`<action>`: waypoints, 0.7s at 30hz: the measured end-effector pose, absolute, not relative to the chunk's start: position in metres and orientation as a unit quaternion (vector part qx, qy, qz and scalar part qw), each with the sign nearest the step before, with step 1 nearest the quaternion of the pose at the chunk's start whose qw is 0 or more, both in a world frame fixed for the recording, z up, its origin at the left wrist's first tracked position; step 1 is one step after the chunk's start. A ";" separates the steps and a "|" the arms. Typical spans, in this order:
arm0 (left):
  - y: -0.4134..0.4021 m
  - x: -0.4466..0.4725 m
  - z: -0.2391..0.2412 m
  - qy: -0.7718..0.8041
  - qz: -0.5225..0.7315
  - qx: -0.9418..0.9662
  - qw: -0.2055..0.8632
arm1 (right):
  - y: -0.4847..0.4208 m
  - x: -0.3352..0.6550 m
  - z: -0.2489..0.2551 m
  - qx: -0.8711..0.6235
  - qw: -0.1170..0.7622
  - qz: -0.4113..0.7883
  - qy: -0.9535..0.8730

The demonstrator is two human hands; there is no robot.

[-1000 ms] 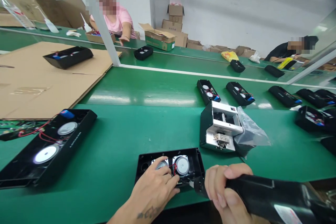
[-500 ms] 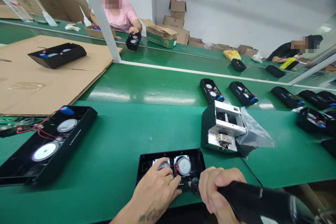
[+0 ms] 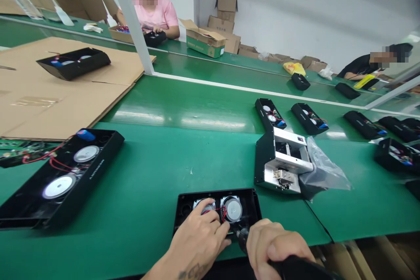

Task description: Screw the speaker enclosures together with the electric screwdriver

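Speaker housing (image 3: 216,195) being steadied on bench (image 3: 131,245) by left hand (image 3: 197,240), fingers curled firmly over drivers; black power screwdriver (image 3: 292,269) being gripped closed-fisted in right hand (image 3: 272,249), tip being kept low at housing's near corner.

On the green table (image 3: 157,170) stands a metal fixture (image 3: 282,162), and a clear plastic bag (image 3: 326,173) is touching its side. At left lies an open black speaker case (image 3: 59,186), with a cardboard sheet (image 3: 65,105) farther behind it.
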State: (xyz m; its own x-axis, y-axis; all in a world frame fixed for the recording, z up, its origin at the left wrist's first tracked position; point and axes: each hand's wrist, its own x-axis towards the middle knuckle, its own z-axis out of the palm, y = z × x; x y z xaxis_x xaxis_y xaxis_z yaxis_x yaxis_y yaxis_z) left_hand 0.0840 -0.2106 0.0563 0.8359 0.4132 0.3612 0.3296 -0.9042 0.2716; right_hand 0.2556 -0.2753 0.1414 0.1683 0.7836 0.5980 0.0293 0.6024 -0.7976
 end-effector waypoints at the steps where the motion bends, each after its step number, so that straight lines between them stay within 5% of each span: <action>1: -0.210 0.084 0.059 0.193 0.213 0.952 0.103 | -0.277 0.255 0.142 -0.360 0.680 0.276 -0.576; 6: -0.191 0.055 0.090 0.167 0.286 0.926 0.182 | -0.295 0.272 0.162 -0.414 0.735 0.321 -0.432; 10: -0.163 0.002 0.101 0.183 0.281 0.928 0.164 | -0.303 0.314 0.171 -0.452 0.809 0.225 -0.300; 16: -0.136 -0.031 0.072 0.134 0.216 0.965 0.061 | -0.283 0.370 0.116 -0.668 0.696 0.113 -0.236; 21: -0.122 -0.040 0.053 0.095 0.239 0.966 0.036 | -0.286 0.359 0.055 -0.695 0.674 -0.065 -0.243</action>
State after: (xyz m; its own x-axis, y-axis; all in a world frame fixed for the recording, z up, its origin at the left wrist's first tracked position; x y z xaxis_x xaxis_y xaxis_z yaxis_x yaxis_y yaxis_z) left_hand -0.0397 -0.1220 0.0534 0.8683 0.1996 0.4542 0.1655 -0.9796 0.1141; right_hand 0.3591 -0.2858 0.0550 0.8735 0.2495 0.4180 0.4256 0.0255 -0.9046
